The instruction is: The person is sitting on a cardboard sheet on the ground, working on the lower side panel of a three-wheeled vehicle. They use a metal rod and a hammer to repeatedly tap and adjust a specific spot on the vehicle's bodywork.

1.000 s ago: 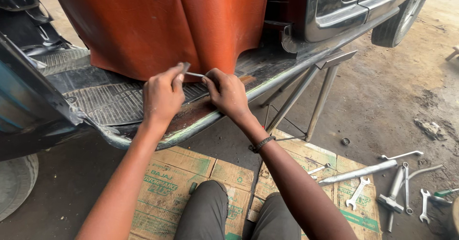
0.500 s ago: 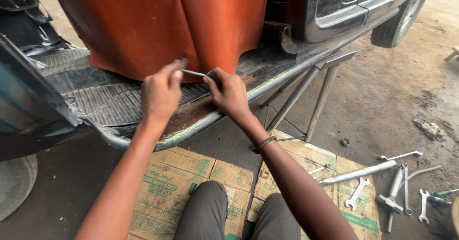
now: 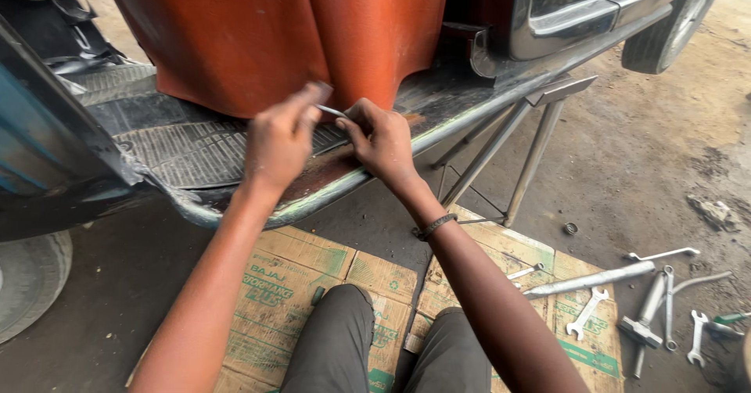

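- Left hand [image 3: 280, 139] raised over ribbed rubber floor mat [image 3: 195, 152]; fingers curled, thumb and forefinger pinched shut on outer end of thin metal rod [image 3: 332, 111].
- Rod lying roughly level, tilted slightly down toward the right, just in front of lower edge of orange panel [image 3: 274, 33]; spanning the short gap between both hands.
- Right hand [image 3: 383, 139] resting on floor edge, fingers folded close around inner end of rod; exact contact point under fingertips hidden, cannot tell how tightly gripped.
- Dark band [image 3: 435, 226] worn on right wrist.
- Both hands near each other, not touching; only rod between them.
- Curved metal rim [image 3: 328, 190] of vehicle floor running under both hands, worn and rusty in patches.
- Metal stand [image 3: 516, 150] with slanted legs propped below rim, to the right of right forearm.
- Flattened cardboard [image 3: 313, 264] spread on ground beneath; knees in dark trousers [image 3: 336, 338] on it.
- Long grey bar [image 3: 591, 279] lying across right edge of cardboard, well apart from hands.
- Open-ended spanner [image 3: 585, 313] just below bar; further spanners and a T-handled tool [image 3: 648, 315] scattered on bare ground at far right.
- Small ring-shaped part [image 3: 570, 228] alone on ground near stand foot.
- Tyre [image 3: 665, 25] at upper right, partly out of frame.
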